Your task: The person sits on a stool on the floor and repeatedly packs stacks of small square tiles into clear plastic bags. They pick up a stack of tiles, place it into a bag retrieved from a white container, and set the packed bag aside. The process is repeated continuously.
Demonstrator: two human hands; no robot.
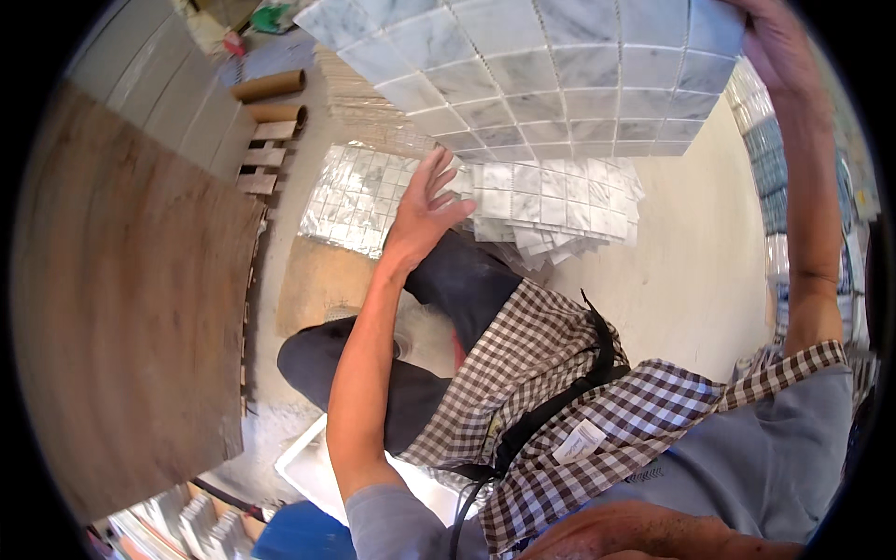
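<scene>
A sheet of white-grey marble mosaic tiles (560,75) is raised in front of me, its square tiles set in a grid. At its upper right edge my right hand (779,47) grips it, with part of the fingers out of sight. My left hand (427,213) is open, fingers apart, just below the sheet's lower left edge; I cannot tell whether a fingertip touches it. Beneath the raised sheet lies an uneven stack of similar mosaic sheets (569,201). Left of that, partly behind my left hand, is a shiny, film-covered mosaic stack (350,201).
A large wooden board (131,308) stands close on my left, with a wooden pallet (261,168) and cardboard tubes (271,86) beyond it. Wrapped stacks (770,177) line the right side. A blue object (303,534) and a white tray-like piece (303,457) are at lower left.
</scene>
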